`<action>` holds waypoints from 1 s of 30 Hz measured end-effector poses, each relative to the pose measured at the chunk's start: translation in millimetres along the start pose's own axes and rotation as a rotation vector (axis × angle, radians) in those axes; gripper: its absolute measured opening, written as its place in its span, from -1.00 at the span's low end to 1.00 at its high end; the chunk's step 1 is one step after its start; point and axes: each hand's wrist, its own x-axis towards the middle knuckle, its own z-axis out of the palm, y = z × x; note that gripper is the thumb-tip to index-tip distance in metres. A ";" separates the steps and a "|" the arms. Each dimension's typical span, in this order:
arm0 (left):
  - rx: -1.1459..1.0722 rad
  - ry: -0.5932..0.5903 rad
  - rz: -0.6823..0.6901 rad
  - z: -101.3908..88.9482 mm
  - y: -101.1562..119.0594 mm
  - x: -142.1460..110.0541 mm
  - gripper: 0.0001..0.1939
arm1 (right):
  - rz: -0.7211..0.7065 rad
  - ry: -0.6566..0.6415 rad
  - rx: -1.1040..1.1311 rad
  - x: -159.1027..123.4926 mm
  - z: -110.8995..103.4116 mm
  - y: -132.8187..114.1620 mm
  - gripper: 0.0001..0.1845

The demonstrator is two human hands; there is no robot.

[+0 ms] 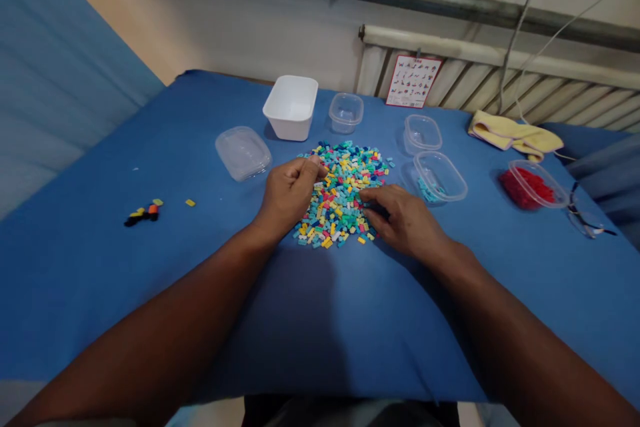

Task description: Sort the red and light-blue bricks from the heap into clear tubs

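Observation:
A heap of small toy building bricks (345, 177) in blue, teal, green, yellow, pink and cream lies on the blue tabletop. Over its left side, my left hand (290, 190) is closed, thumb pressed against curled fingers; whatever lies inside is hidden. My right hand (403, 217) reaches into the heap's right side, index finger and thumb a little apart at the bricks, with nothing visible between them. To the right of the heap, nearest my right hand, stands a clear tub (457, 195) with some teal bricks in it.
Behind the heap are a white bin (291, 128), a small clear tub (346, 123) and another clear tub (424, 143). A clear lid (243, 153) lies left. Red bricks (525, 188) fill a tub at right, near glasses (585, 219) and a yellow cloth (515, 135). Black-and-yellow pieces (145, 213) lie far left.

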 end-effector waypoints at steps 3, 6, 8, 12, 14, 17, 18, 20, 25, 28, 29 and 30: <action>0.001 0.000 -0.006 0.4 -0.8 0.5 -0.61 | 0.028 -0.018 0.015 1.9 -1.4 -0.3 -0.65; 0.007 0.002 0.005 0.6 0.4 0.6 -0.61 | 0.060 -0.022 0.000 4.1 -0.1 -1.8 -0.60; 0.007 -0.010 0.012 0.5 1.5 0.4 -0.61 | 0.080 -0.023 -0.011 6.2 1.7 -2.8 -0.60; 0.005 -0.022 0.028 0.2 1.9 0.0 -0.61 | 0.086 -0.040 -0.028 8.4 1.6 -3.1 -0.66; 0.006 -0.013 0.033 0.2 1.4 -0.2 -0.62 | 0.075 -0.047 -0.037 7.2 -0.8 -2.3 -0.66; 0.015 -0.013 0.027 0.2 0.8 -0.6 -0.62 | 0.057 -0.074 -0.061 3.1 -5.2 -0.3 -0.63; 0.018 -0.014 0.026 0.2 0.6 -0.7 -0.62 | 0.055 -0.085 -0.073 1.6 -6.5 0.5 -0.62; 0.023 -0.016 0.030 0.2 0.3 -0.9 -0.61 | 0.051 -0.091 -0.095 -1.1 -8.4 1.7 -0.62; 0.020 -0.024 0.031 -0.1 -0.5 -1.4 -0.59 | -0.032 -0.053 -0.073 -5.1 -9.7 2.7 -0.60; 0.021 -0.025 0.045 0.1 -0.9 -1.1 -0.60 | -0.076 -0.023 -0.065 -6.3 -9.8 3.4 -0.63; 0.021 -0.026 0.049 0.2 -1.2 -1.0 -0.60 | -0.073 -0.017 -0.070 -6.7 -10.1 3.8 -0.65; 0.021 -0.026 0.052 0.3 -1.6 -0.8 -0.60 | -0.061 -0.012 -0.077 -7.1 -10.8 4.3 -0.67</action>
